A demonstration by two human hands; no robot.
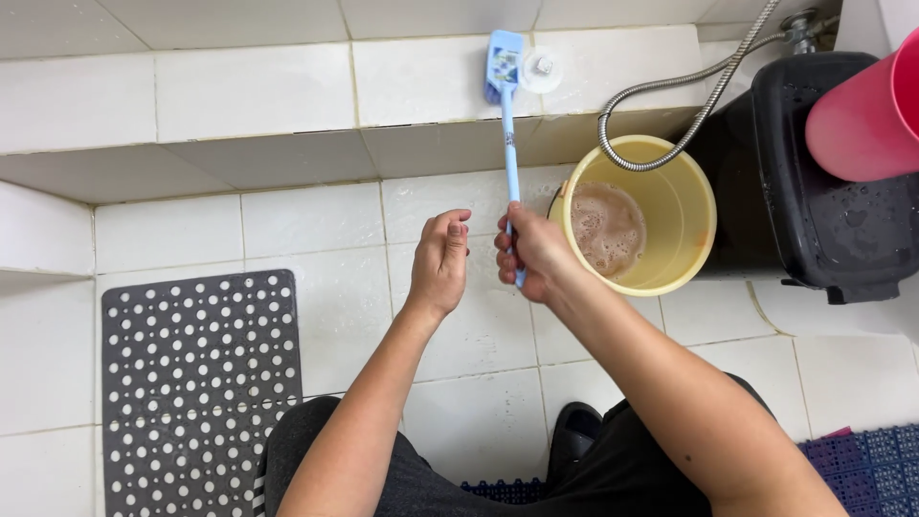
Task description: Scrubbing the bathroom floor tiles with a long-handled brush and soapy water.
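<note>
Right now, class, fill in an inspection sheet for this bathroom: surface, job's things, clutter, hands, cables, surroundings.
Surface: white tiled floor with a raised tiled step behind it.
Job's things: blue long-handled brush, its head resting on the step; yellow bucket holding foamy brownish water.
Clutter: grey perforated mat at left; blue mat at lower right; round white drain cover by the brush head.
Hands: right hand grips the brush handle; left hand is loosely curled and holds nothing, apart from the brush.
Cables: none seen; a metal hose loops over the bucket rim.
Surroundings: black bin, pink container above it.
</note>
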